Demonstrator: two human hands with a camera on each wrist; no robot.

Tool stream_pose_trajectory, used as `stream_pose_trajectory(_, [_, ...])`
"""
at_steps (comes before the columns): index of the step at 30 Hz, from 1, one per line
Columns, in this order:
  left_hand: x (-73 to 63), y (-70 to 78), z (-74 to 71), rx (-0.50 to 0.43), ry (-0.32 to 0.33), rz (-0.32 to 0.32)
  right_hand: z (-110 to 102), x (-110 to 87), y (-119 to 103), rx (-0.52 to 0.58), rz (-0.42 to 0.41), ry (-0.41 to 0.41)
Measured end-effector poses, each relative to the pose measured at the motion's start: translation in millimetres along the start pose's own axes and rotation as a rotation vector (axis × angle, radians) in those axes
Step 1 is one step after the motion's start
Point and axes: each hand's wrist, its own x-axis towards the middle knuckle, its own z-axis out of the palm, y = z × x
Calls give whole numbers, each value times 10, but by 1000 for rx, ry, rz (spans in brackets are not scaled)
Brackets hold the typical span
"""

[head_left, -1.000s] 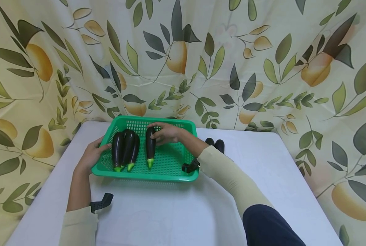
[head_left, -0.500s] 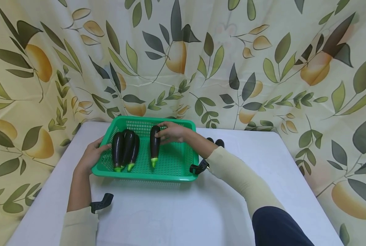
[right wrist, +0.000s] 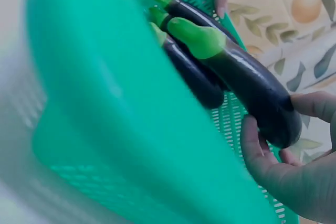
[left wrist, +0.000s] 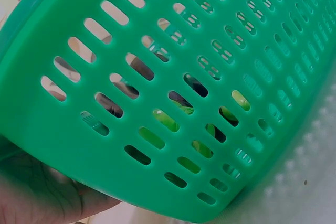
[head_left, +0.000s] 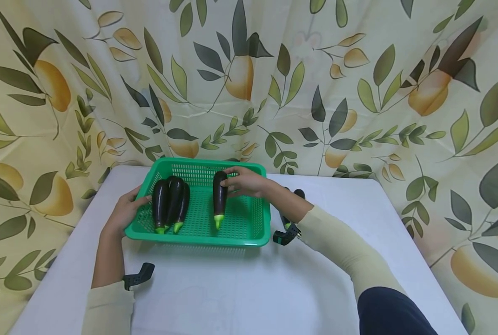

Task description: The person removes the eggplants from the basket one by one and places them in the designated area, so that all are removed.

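Pinching the held eggplant (head_left: 218,202) at its blunt end between thumb and fingers of the right hand (head_left: 245,182). Holding it at 3 o'clock from the middle of the green basket (head_left: 198,240), with stem toward 6 o'clock; cannot tell whether touching the floor. Reads as handling one eggplant, loading or unloading unclear; likely calls next for a firm pinch until supported or clear of the rim. Gripping that rim at 9 o'clock with the left hand (head_left: 124,211), beside three more eggplants (head_left: 175,200). Outside at 3 o'clock on the white table (head_left: 215,293), partly behind the right forearm (head_left: 288,202): two outer eggplants (head_left: 299,193), visible only from the head. From the right wrist, can see thumb and fingers opposed; from the left, eggplant scraps only through slots.
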Motion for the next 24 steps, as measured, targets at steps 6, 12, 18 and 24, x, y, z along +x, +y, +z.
stream_pose_trajectory(6, [2,-7,1,0,1,3,-51,-93,32,47,-15,30])
stream_pose_trajectory(12, [2,-13,0,-10,0,8,-108,-196,38,55,-39,8])
stream_pose_trajectory(18, [10,-17,5,-11,5,10,-166,-310,30,47,-60,-19])
stream_pose_trajectory(24, [4,-7,3,-6,7,11,-258,-407,66,63,-68,-11])
